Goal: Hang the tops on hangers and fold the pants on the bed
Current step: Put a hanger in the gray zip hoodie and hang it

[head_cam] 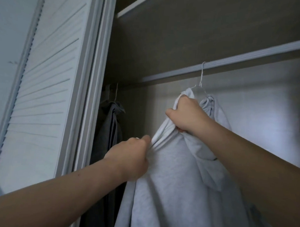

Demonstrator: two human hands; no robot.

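The light grey hooded top (173, 185) hangs inside the closet on a white wire hanger (202, 76), which is hooked over the closet rod (236, 60).

Right hand (186, 115): fingers clamped on bunched fabric at the neck, just below the hanger.

Left hand (132, 158): fingers clamped on a fold lower left.

A dark grey top (107, 131) hangs further left, near the louvred door (47, 89).

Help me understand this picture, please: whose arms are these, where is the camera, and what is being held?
No machine here: a person wears one camera on the head, so you see their own arms reaching into a wardrobe. The right hand grips a light grey top near its neck; the top sits on a wire hanger hooked over the rail. The left hand grips the same top lower down. A dark top hangs further left, beside the louvred door.
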